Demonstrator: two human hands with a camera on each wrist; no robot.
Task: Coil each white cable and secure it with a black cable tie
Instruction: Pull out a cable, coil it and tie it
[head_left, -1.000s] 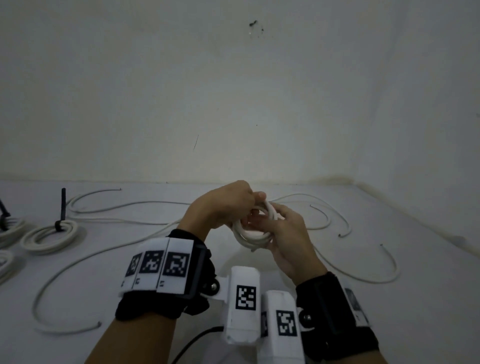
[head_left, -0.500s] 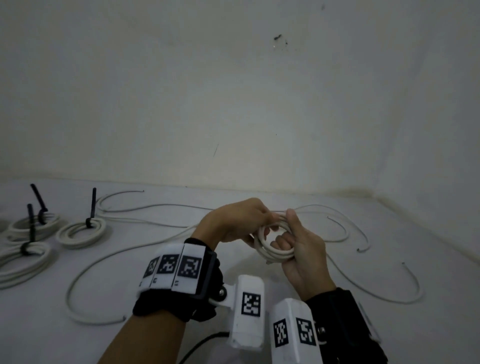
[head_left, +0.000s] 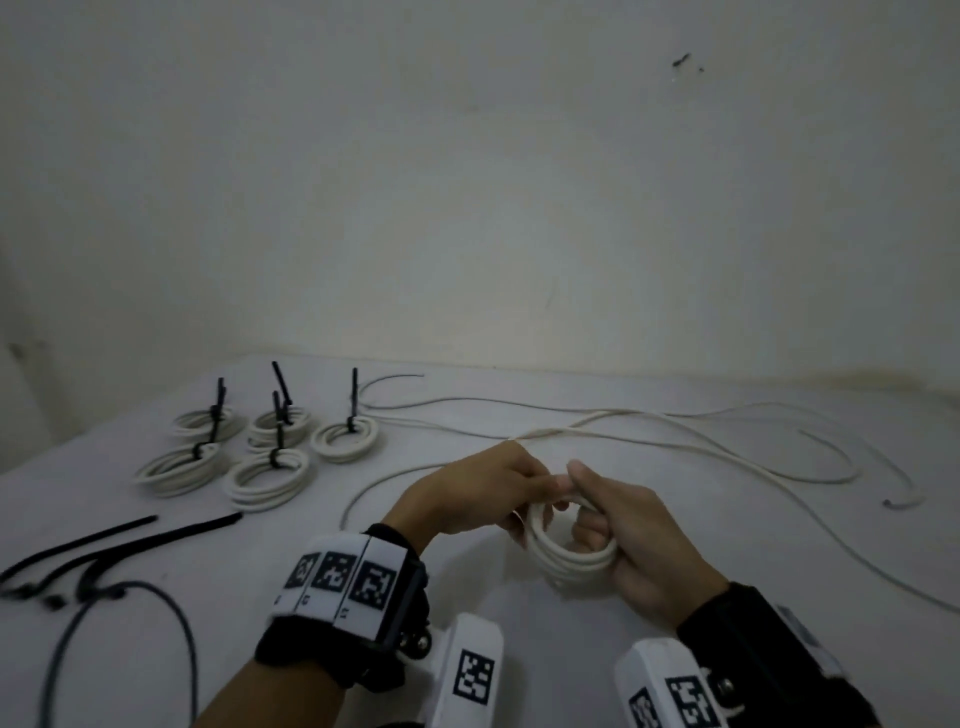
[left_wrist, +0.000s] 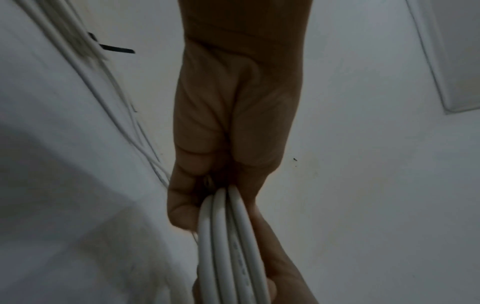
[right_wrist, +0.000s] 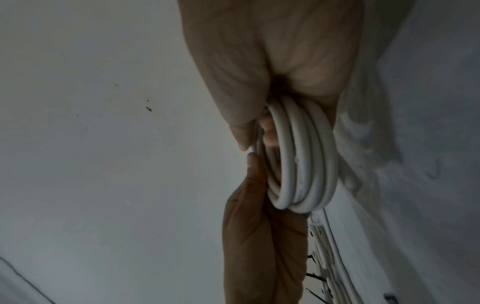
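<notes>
Above the table: we hold the white coil (head_left: 569, 551) in both hands, lifted off the white table (head_left: 519, 623).
Right hand (head_left: 639, 540): our fingers curl through the coil's loops and grip them.
Left hand (head_left: 478, 488): our fingertips pinch the coil's far edge.
Loose cables (head_left: 675, 431): sprawled behind our hands.
Tied coils (head_left: 270, 452): five, far left.
Spare black ties (head_left: 119, 540): near left.

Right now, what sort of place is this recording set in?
Probably a makeshift work spot in a bare room: a white-covered table pushed against plain walls, holding tied cable coils, loose cable ties and uncoiled white cable.
</notes>
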